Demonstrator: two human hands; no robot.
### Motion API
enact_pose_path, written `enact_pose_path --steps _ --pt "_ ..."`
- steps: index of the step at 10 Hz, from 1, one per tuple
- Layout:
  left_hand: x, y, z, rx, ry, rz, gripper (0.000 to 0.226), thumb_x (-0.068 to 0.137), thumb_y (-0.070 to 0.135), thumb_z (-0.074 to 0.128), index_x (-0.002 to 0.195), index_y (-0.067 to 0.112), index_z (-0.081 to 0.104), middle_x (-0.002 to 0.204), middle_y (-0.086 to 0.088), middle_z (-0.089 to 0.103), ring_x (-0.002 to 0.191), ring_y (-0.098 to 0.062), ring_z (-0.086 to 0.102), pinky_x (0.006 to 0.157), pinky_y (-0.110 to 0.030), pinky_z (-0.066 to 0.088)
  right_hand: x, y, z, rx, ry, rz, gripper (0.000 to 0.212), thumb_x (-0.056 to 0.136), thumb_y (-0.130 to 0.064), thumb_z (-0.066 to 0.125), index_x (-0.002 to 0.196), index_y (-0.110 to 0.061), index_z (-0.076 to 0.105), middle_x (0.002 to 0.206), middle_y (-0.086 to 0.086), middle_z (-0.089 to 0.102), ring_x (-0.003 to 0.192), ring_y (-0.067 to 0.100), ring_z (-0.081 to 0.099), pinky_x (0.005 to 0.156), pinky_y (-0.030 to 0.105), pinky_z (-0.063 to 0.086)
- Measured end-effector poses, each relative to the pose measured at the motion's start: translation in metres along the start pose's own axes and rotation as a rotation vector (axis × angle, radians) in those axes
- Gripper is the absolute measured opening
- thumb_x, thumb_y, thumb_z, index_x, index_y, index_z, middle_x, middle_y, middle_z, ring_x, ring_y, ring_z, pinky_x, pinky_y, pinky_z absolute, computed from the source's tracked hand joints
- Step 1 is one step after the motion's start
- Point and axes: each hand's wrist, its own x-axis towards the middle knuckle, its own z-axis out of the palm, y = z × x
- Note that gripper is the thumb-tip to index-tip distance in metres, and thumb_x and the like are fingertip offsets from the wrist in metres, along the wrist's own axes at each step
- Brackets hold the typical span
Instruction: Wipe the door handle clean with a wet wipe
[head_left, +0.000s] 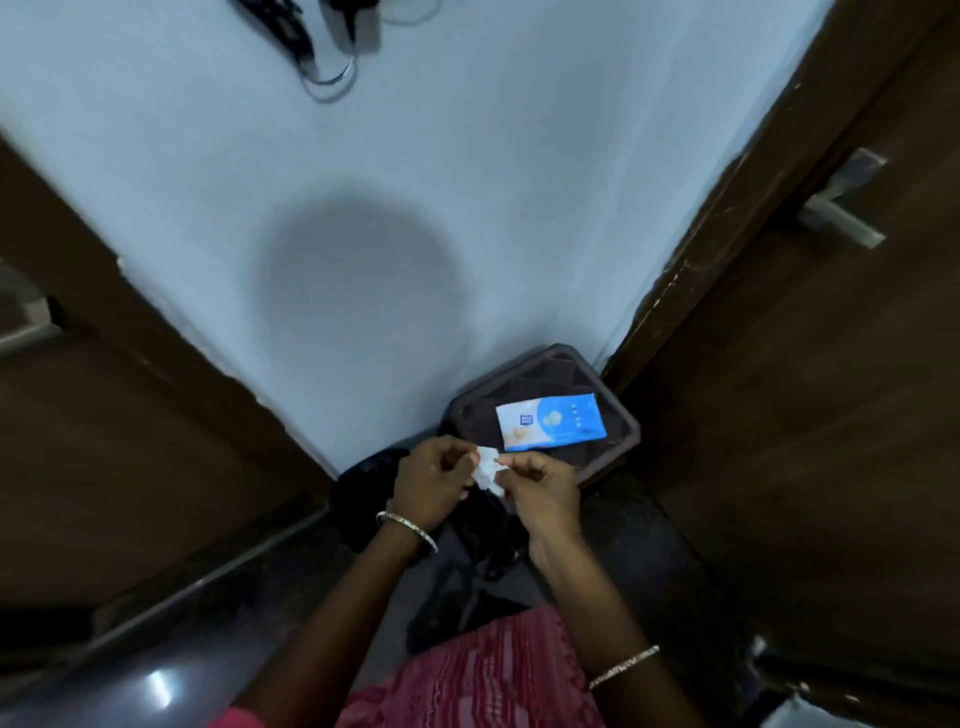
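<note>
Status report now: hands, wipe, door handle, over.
Pinching the wet wipe: left hand and right hand. Not yet touched: door handle, off to the right. Path to it looks free.

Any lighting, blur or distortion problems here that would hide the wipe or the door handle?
Head view: dim, bluish light; wide-angle distortion bows the door frames; a round shadow falls on the wall; the door handle is blurred but recognisable; the wet wipe, pinched by left hand and right hand, shows bright.
</note>
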Motion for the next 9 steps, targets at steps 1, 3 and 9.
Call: enact_pose_path --steps 1,3,9 --pt "-0.002 -0.036 -0.019 0.005 0.084 -0.063 0.004 0.082 0.022 0.068 0.083 0.022 0.072 0.080 -0.006 0.075 0.073 -0.025 0.074 0.068 -0.043 0.062 0.001 0.025 0.032 -0.085 -0.014 0.060 0.025 0.076 0.008 0.073 0.072 -0.017 0.073 0.082 0.014 0.077 0.075 0.025 0.073 0.075 0.039 0.062" --pt "0.026 -0.106 -0.054 0.155 0.159 -0.206 0.013 0.073 0.033 0.059 0.079 0.031 0.070 0.078 0.003 0.074 0.076 -0.017 0.072 0.071 -0.040 0.060 0.027 0.075 0.099 -0.261 -0.082 0.149 0.010 0.064 -0.013 0.082 0.069 -0.017 0.074 0.072 0.004 0.074 0.065 0.017 0.067 0.063 0.028 0.059" --pt "0.149 -0.235 -0.119 0.438 0.029 -0.392 0.015 0.088 0.013 0.060 0.094 0.013 0.074 0.101 -0.012 0.074 0.094 -0.030 0.068 0.083 -0.035 0.054 0.168 0.196 0.205 -0.040 -0.178 0.823 0.040 0.102 -0.005 0.047 0.141 0.004 0.044 0.093 0.008 0.057 0.074 0.017 0.057 0.093 0.036 0.052"
